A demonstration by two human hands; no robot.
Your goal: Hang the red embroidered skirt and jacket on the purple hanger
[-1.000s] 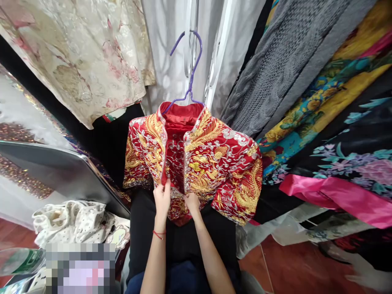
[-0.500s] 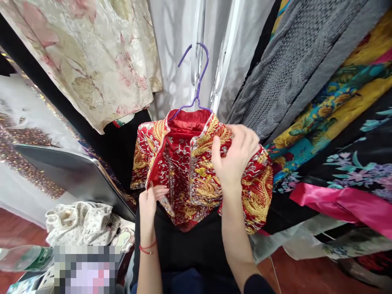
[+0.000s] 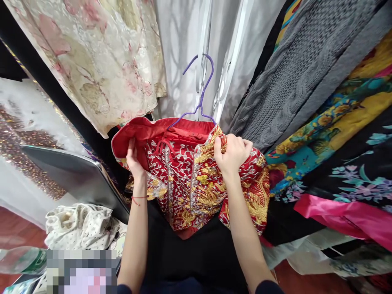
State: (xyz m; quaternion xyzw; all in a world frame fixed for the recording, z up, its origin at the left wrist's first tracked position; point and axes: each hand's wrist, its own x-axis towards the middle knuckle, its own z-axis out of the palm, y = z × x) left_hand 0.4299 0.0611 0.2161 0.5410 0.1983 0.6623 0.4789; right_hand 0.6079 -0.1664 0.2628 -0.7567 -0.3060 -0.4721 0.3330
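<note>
Resting mid-view on a curved purple hanger (image 3: 200,104) at twelve o'clock, the gold-embroidered red jacket (image 3: 180,175) has its smooth-lined flap (image 3: 122,141) held by the left hand (image 3: 135,161) at nine and its shoulder gripped by the right hand (image 3: 232,153) at three.

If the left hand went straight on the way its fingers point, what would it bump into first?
The left hand would first meet the red lining of the embroidered jacket, which its fingers seem to touch. Beyond, perhaps the pale floral cloth, though depth is unclear.
</note>
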